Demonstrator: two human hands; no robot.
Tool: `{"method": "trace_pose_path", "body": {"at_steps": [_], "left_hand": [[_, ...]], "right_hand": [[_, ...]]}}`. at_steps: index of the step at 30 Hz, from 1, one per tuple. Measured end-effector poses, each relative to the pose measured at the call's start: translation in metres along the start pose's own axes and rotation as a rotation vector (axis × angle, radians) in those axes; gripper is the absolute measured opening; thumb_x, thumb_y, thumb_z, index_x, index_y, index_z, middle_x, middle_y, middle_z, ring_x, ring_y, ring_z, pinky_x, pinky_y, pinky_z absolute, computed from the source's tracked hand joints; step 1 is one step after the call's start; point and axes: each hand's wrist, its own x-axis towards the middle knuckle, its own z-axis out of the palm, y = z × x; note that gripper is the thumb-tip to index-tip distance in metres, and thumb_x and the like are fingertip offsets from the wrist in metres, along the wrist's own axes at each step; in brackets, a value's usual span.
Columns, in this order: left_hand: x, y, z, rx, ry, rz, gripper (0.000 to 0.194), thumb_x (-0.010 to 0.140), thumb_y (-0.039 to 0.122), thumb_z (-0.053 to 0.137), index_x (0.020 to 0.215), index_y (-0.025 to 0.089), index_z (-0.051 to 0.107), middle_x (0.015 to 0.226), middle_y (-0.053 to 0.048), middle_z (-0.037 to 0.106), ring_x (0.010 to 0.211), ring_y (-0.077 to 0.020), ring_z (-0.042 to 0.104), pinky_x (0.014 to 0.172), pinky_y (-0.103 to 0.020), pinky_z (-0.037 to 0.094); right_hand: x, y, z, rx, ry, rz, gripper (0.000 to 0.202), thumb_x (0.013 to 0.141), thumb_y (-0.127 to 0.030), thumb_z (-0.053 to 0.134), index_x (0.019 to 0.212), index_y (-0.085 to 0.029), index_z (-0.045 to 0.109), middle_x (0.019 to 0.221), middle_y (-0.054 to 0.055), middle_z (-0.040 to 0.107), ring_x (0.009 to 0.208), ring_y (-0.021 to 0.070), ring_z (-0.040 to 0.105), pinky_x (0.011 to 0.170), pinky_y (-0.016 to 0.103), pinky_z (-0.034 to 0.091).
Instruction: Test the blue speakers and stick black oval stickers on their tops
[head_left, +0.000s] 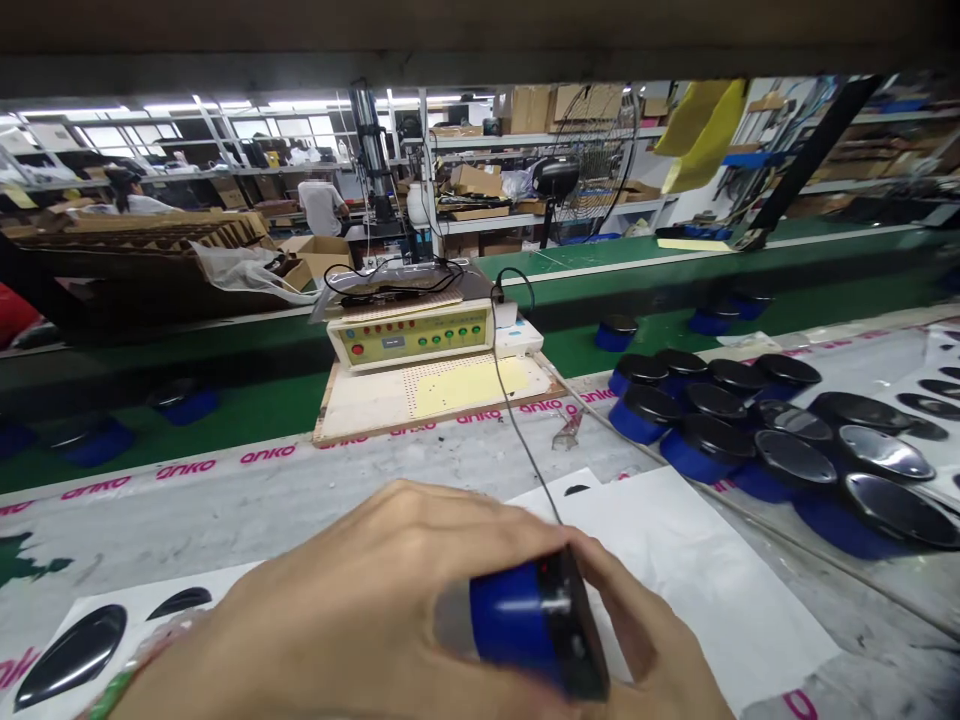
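Note:
In the lower middle, my left hand (360, 600) is wrapped round a blue-and-black round device (514, 610), tilted with its black face to the right. My right hand (645, 630) curves round the device's black side, its fingertips at the upper edge. A thin dark cable (517, 430) runs down from the tester box (412, 335) to the top of the device, where the fingers hide its end. A small red spot shows on the black part. Beneath the hands lies a white paper sheet (712, 580). The left hand is slightly blurred.
Several similar blue-and-black devices (709, 445) stand grouped on the right. More devices (184, 400) sit on the green conveyor (255, 400). Glossy black oval pieces (71, 655) lie on white sheets. A pale cable (787, 535) crosses the bench, and a dark shelf edge (480, 45) hangs overhead.

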Motion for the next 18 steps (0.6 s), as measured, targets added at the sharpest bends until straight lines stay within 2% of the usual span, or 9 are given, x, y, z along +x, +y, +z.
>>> {"method": "trace_pose_path", "body": {"at_steps": [2, 3, 4, 6, 8, 10, 14, 18], "left_hand": [[0.001, -0.001, 0.001, 0.063, -0.098, -0.007, 0.080, 0.070, 0.042, 0.076, 0.141, 0.031, 0.041, 0.130, -0.004, 0.060, 0.112, -0.0242, 0.062, 0.088, -0.027, 0.053], [0.001, -0.002, 0.003, 0.106, -0.134, -0.007, 0.084, 0.073, 0.044, 0.073, 0.145, 0.032, 0.032, 0.137, -0.004, 0.054, 0.116, -0.0238, 0.059, 0.091, -0.028, 0.052], [0.001, -0.002, 0.006, 0.149, -0.111, -0.002, 0.082, 0.076, 0.045, 0.071, 0.146, 0.032, 0.029, 0.138, -0.004, 0.054, 0.116, -0.0231, 0.060, 0.091, -0.028, 0.053], [0.000, -0.002, 0.012, 0.295, -0.003, 0.053, 0.074, 0.079, 0.044, 0.068, 0.144, 0.028, 0.035, 0.131, -0.006, 0.059, 0.110, -0.0239, 0.064, 0.088, -0.029, 0.055], [-0.002, -0.001, 0.020, 0.505, 0.132, 0.138, 0.066, 0.080, 0.043, 0.065, 0.138, 0.019, 0.044, 0.122, -0.010, 0.065, 0.102, -0.0263, 0.067, 0.079, -0.031, 0.058], [-0.003, 0.000, 0.027, 0.703, 0.205, 0.202, 0.056, 0.084, 0.042, 0.059, 0.132, 0.014, 0.050, 0.115, -0.012, 0.068, 0.095, -0.0271, 0.069, 0.070, -0.031, 0.059], [-0.005, 0.003, 0.035, 0.932, 0.228, 0.272, 0.047, 0.089, 0.034, 0.050, 0.131, 0.013, 0.050, 0.114, -0.012, 0.069, 0.092, -0.0271, 0.071, 0.063, -0.030, 0.057], [-0.009, 0.003, 0.040, 0.955, 0.227, 0.295, 0.052, 0.083, 0.027, 0.058, 0.132, 0.012, 0.051, 0.117, -0.015, 0.067, 0.097, -0.0300, 0.069, 0.070, -0.030, 0.056]], "right_hand": [[0.002, -0.005, -0.003, -0.004, 0.057, -0.026, 0.076, 0.065, -0.057, 0.076, 0.131, -0.027, 0.053, 0.123, 0.010, 0.060, 0.116, 0.0308, 0.057, 0.094, 0.039, 0.051], [0.002, -0.009, -0.005, -0.024, 0.058, -0.052, 0.073, 0.069, -0.055, 0.075, 0.133, -0.029, 0.052, 0.126, 0.009, 0.059, 0.119, 0.0309, 0.055, 0.096, 0.039, 0.050], [0.002, -0.014, -0.007, -0.040, 0.054, -0.084, 0.068, 0.073, -0.051, 0.072, 0.135, -0.031, 0.050, 0.130, 0.009, 0.057, 0.123, 0.0306, 0.052, 0.098, 0.040, 0.048], [-0.001, -0.023, -0.010, -0.029, 0.061, -0.124, 0.060, 0.084, -0.047, 0.063, 0.139, -0.033, 0.044, 0.140, 0.007, 0.049, 0.130, 0.0310, 0.044, 0.100, 0.041, 0.047], [-0.006, -0.031, -0.009, 0.011, 0.105, -0.079, 0.055, 0.090, -0.046, 0.053, 0.142, -0.034, 0.040, 0.147, 0.005, 0.042, 0.133, 0.0311, 0.040, 0.100, 0.041, 0.047], [-0.007, -0.036, -0.004, 0.030, 0.136, -0.015, 0.049, 0.094, -0.043, 0.047, 0.142, -0.034, 0.042, 0.148, 0.003, 0.041, 0.133, 0.0301, 0.039, 0.100, 0.040, 0.047], [-0.001, -0.044, 0.009, 0.145, 0.124, -0.014, 0.043, 0.097, -0.029, 0.038, 0.140, -0.035, 0.043, 0.147, 0.000, 0.042, 0.135, 0.0250, 0.036, 0.098, 0.035, 0.049], [0.003, -0.048, 0.017, 0.186, 0.172, 0.025, 0.051, 0.092, -0.013, 0.033, 0.138, -0.031, 0.045, 0.143, 0.000, 0.047, 0.132, 0.0208, 0.042, 0.100, 0.032, 0.048]]}}
